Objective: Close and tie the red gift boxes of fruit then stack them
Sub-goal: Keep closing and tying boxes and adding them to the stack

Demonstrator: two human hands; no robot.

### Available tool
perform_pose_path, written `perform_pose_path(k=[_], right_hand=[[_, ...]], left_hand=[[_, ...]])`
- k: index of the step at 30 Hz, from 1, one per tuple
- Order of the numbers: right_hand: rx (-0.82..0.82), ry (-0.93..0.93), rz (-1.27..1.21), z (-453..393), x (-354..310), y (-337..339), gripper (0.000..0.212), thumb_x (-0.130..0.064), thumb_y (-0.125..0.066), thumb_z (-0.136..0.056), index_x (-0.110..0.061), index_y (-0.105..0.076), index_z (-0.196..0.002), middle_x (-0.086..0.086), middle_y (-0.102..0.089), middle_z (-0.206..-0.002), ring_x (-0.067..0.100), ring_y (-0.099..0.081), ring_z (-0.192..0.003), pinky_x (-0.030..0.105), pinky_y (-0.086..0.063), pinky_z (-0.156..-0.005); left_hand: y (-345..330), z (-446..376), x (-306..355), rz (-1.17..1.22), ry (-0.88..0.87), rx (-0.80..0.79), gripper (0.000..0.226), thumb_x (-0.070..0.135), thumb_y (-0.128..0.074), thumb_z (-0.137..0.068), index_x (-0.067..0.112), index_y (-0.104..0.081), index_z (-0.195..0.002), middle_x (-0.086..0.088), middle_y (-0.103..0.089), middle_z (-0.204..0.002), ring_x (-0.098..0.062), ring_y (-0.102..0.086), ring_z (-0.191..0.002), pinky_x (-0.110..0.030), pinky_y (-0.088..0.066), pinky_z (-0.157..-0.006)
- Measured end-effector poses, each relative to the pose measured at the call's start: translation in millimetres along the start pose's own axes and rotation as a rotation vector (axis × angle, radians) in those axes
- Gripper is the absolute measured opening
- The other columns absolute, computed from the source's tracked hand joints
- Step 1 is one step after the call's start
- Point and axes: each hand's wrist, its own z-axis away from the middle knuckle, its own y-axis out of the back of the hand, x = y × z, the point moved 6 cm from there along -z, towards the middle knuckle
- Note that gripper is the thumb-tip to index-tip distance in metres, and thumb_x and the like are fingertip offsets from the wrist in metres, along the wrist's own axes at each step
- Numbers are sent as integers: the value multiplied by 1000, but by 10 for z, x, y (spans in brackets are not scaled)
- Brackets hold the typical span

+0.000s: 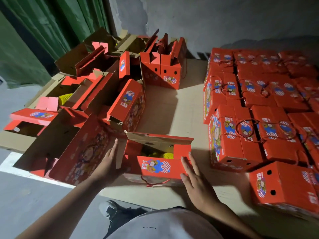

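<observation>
Open box (156,165) on cardboard (186,104), left hand (108,163) and right hand (195,180) flat against its ends — fingers straight, gripping nothing, tied boxes (255,107) stacked to its right

My stacked boxes (276,104) cut off at three o'clock, fruit (155,153) mostly hidden under flaps, far open boxes (96,66) blurred at eleven o'clock

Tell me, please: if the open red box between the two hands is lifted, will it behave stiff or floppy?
The open red box is corrugated cardboard, so its walls are probably fairly stiff. Its unfastened top flaps would likely swing. The fruit inside probably makes it rather heavy.
</observation>
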Motion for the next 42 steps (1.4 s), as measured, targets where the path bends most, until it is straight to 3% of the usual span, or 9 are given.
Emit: perform_pose_path(k=[6, 12, 14, 17, 21, 24, 27, 32, 42], right_hand=[[-21, -24, 83, -91, 28, 133, 50, -38, -49, -106, -31, -44, -155, -14, -19, -169, 9, -29, -150, 31, -25, -124], [263, -155, -156, -252, 114, 416, 18, -24, -62, -101, -20, -71, -116, -7, -62, -133, 16, -55, -130, 38, -42, -112], [286, -237, -226, -323, 120, 453, 32, -29, -62, -101, -18, -63, -131, -5, -58, -138, 16, -51, -133, 38, -41, -113], [151, -239, -136, -510, 57, 402, 57, -40, -58, -102, -27, -42, -154, -9, -42, -153, 9, -33, -146, 25, -25, -120], [-125, -127, 141, -741, -26, 171, 66, -54, -52, -100, -37, -29, -160, -12, -13, -169, 13, -5, -157, 32, -9, -127], [-225, -59, 341, -831, -40, 39, 72, -62, -47, -98, -39, -21, -161, -7, -9, -171, 21, 0, -158, 40, -9, -128], [-208, -16, 469, -885, -61, 48, 72, -64, -44, -98, -38, -19, -161, 0, -23, -164, 26, -19, -153, 41, -20, -125], [-165, 30, 579, -947, -132, 65, 67, -59, -39, -103, -36, -15, -162, 7, -36, -149, 28, -44, -133, 40, -39, -113], [-150, 49, 519, -866, -85, -69, 69, -58, -34, -103, -42, -2, -162, 4, -22, -163, 29, -11, -156, 44, -21, -127]], left_hand=[[171, -236, 419, -292, -262, 31, 149, 25, -91, -63, 34, 24, -157, 6, 12, -170, -21, 4, -157, -43, -19, -123], [180, -146, 487, -418, -423, 146, 60, 48, -63, -88, 27, -46, -142, 4, -51, -137, -20, -48, -129, -36, -48, -104], [125, -60, 454, -374, -446, 108, 50, 59, -44, -95, 27, -59, -130, 7, -57, -126, -14, -51, -118, -34, -51, -95], [30, -95, 354, -372, -426, 26, 47, 54, -39, -99, 29, -49, -138, 4, -46, -144, -18, -43, -135, -35, -45, -106], [-49, -388, 298, -459, -372, -92, 47, 31, -55, -100, 26, -36, -143, -2, -17, -167, -18, -17, -155, -42, -34, -119], [-110, -574, 290, -480, -321, -191, 61, 45, -53, -100, 23, -29, -152, 0, -16, -168, -15, -16, -155, -48, -35, -118], [-192, -671, 328, -550, -344, -222, 86, 67, -48, -94, 25, -13, -161, 3, -24, -164, -18, -19, -152, -47, -38, -115], [-302, -705, 430, -594, -387, -194, 77, 73, -26, -92, 51, 11, -156, 7, -31, -140, -25, -29, -135, -49, -52, -97], [-314, -619, 433, -560, -339, -175, 81, 80, -25, -89, 54, 15, -154, 3, -21, -160, -22, -13, -149, -54, -46, -103]])
